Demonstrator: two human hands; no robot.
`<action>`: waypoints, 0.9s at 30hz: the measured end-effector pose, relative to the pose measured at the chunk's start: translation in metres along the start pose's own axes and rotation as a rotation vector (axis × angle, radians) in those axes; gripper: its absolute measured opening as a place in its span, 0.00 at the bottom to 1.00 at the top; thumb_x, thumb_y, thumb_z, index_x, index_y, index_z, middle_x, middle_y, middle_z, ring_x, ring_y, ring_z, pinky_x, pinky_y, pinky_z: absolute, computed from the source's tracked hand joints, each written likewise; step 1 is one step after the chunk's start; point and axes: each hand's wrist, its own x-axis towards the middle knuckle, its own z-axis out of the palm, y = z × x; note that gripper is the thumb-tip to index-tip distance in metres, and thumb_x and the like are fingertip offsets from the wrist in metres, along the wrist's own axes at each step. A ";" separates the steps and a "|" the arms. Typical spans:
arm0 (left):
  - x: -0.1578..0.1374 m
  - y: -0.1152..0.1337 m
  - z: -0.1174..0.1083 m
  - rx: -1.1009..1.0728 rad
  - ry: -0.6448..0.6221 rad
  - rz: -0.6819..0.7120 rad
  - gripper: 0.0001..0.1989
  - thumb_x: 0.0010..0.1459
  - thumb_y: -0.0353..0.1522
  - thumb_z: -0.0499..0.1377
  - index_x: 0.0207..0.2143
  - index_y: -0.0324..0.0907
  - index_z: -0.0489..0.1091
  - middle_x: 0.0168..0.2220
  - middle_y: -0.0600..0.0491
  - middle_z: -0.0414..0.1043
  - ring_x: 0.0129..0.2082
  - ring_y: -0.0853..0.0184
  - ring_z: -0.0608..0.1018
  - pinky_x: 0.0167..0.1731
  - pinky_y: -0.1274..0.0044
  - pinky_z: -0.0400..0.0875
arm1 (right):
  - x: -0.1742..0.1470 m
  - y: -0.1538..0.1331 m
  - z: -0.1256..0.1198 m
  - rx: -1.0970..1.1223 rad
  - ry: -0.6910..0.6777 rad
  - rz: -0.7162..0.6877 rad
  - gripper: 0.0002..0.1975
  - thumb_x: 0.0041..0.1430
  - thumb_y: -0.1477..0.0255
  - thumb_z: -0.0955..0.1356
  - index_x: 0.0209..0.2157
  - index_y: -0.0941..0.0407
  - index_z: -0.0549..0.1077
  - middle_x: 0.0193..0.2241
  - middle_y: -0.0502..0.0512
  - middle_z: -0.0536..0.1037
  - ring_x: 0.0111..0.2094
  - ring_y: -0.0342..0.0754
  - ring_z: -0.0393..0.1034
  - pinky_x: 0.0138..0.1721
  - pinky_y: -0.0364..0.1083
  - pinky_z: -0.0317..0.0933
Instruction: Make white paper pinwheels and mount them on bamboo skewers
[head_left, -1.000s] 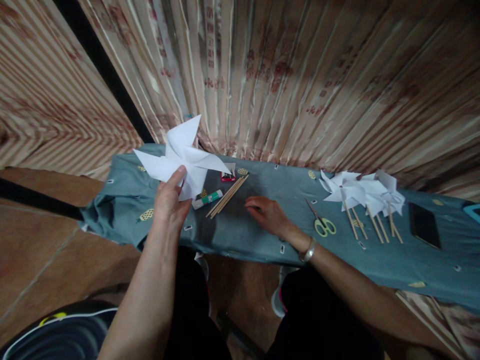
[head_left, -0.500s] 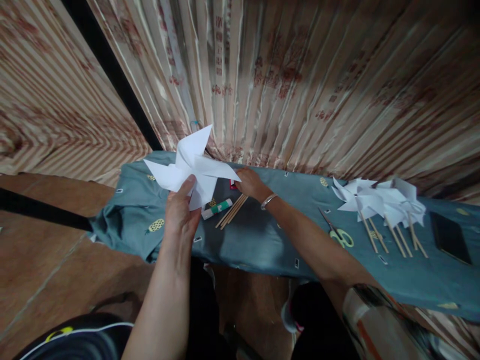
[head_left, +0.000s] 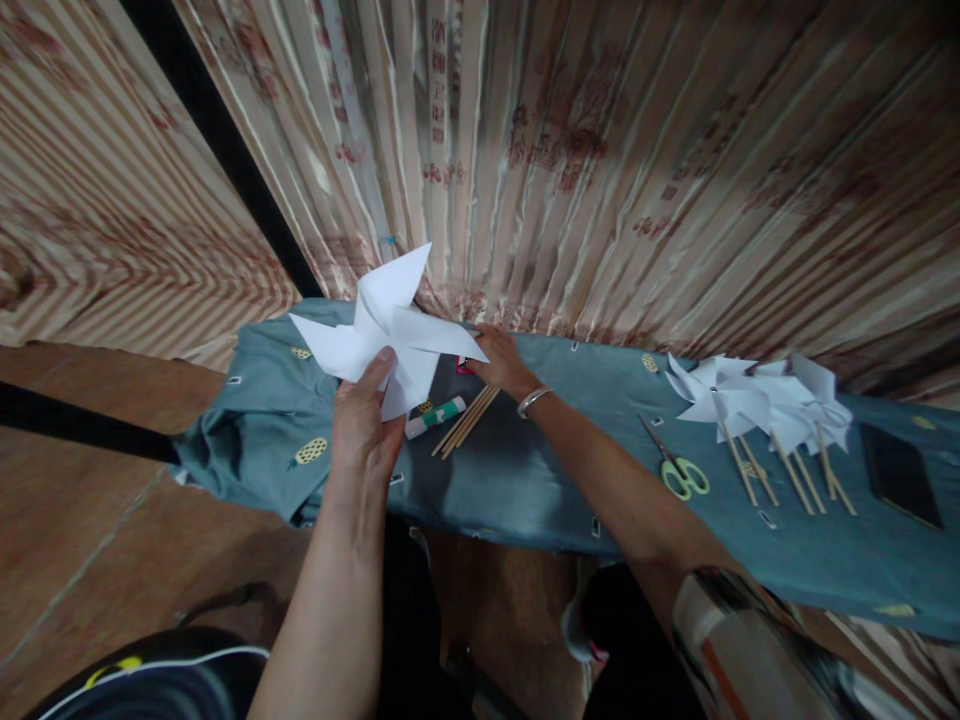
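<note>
My left hand (head_left: 361,415) is closed on a white paper pinwheel (head_left: 394,325), thumb pressed near its centre and fingers behind. The pinwheel is held up above the cloth, its blades folded inward. My right hand (head_left: 504,362) is by a small red box (head_left: 465,366), fingers curled together and partly hidden behind a blade tip. What they hold, if anything, I cannot make out. A green and white glue stick (head_left: 436,417) lies below the pinwheel. Beside it are several thin wooden sticks (head_left: 466,424), just under my right hand.
Green-handled scissors (head_left: 681,474) lie on the grey-green tablecloth (head_left: 540,480) right of my right arm. Farther right, several finished pinwheels on sticks (head_left: 765,405) are heaped beside a dark phone (head_left: 900,475). A pleated curtain (head_left: 525,180) hangs along the back; a black pole (head_left: 225,150) slants at left.
My right hand has shifted slightly at the red box, its fingertips showing more above the blade tip. The pinwheel stays in my left hand, nearly still.
</note>
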 end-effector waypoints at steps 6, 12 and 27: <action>0.001 -0.002 -0.001 0.022 0.002 0.014 0.08 0.51 0.23 0.61 0.35 0.40 0.76 0.39 0.50 0.81 0.49 0.62 0.79 0.50 0.73 0.74 | -0.001 -0.004 -0.001 -0.009 0.017 0.025 0.14 0.59 0.77 0.64 0.43 0.57 0.78 0.53 0.64 0.73 0.56 0.61 0.63 0.55 0.58 0.59; 0.001 -0.004 -0.001 0.007 -0.025 0.004 0.08 0.51 0.23 0.62 0.34 0.41 0.76 0.40 0.51 0.81 0.49 0.63 0.79 0.51 0.73 0.74 | 0.006 -0.003 0.004 -0.014 0.033 0.001 0.16 0.53 0.79 0.68 0.45 0.65 0.75 0.51 0.71 0.72 0.55 0.62 0.63 0.56 0.55 0.57; -0.001 -0.006 0.004 0.005 -0.020 0.014 0.12 0.50 0.22 0.61 0.36 0.42 0.76 0.41 0.52 0.81 0.51 0.62 0.78 0.49 0.73 0.75 | 0.003 0.007 0.005 0.055 0.102 -0.020 0.12 0.60 0.79 0.62 0.39 0.62 0.76 0.48 0.66 0.73 0.53 0.57 0.64 0.56 0.53 0.57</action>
